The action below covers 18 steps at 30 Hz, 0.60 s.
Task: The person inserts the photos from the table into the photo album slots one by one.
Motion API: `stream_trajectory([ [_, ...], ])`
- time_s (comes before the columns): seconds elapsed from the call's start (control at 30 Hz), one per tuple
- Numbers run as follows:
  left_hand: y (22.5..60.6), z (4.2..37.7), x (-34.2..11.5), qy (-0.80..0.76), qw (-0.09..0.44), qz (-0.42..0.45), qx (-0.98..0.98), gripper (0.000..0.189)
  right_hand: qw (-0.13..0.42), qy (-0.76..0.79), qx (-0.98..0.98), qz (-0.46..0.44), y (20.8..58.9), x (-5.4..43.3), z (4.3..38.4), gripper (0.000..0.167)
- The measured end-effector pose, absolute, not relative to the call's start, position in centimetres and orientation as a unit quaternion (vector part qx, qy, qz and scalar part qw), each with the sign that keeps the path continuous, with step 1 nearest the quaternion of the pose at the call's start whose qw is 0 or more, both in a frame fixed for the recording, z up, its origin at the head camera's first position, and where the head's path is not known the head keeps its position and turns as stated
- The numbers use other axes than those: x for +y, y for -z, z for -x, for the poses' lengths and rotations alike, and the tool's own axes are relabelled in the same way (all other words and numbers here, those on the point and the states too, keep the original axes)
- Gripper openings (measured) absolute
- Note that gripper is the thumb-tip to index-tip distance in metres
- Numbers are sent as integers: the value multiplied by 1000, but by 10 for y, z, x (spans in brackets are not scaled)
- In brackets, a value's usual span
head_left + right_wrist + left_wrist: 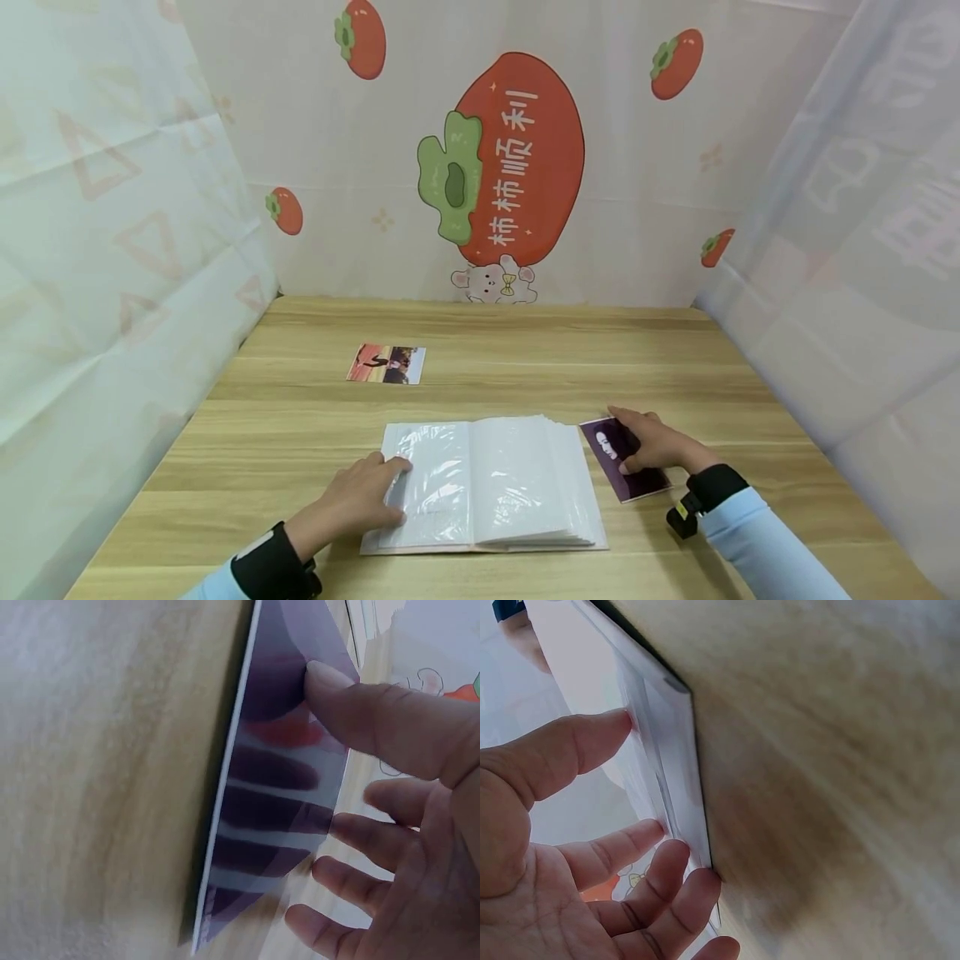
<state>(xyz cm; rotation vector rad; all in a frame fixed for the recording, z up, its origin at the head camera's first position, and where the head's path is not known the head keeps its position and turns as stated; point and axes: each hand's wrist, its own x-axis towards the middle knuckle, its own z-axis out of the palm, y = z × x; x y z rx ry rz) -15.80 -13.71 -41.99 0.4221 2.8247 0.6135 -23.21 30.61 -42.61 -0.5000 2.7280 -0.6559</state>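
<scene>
A photo album (pixel 517 487) lies spread on the wooden table, its clear plastic sleeves shining over white pages. My left hand (pixel 356 498) rests at its left side, thumb and fingertips on the page's outer edge; the left wrist view shows those fingers loosely bent along the cover's border (pixel 686 765). Just right of the album is a dark purple photo card (pixel 636 487) with a white figure on it. Over this card reaches my right hand (pixel 662 442). In the right wrist view the thumb touches the glossy face of the card (pixel 262 799), with the other fingers spread near its far edge.
Farther back on the table, left of centre, lies a second photo (pixel 386 364) with red and yellow colours. White printed cloth (pixel 480 192) with persimmon pictures hangs behind the table, and more cloth (pixel 120 217) lines both sides.
</scene>
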Motion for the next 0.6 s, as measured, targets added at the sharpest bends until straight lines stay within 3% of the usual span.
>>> stream_trajectory([
  [0.3,420,160,-137,-203,114,-141,962,60,133,191,957,173,424,303,239,94],
  [0.6,421,160,-136,-213,120,-140,959,61,143,200,959,142,424,309,239,80],
])
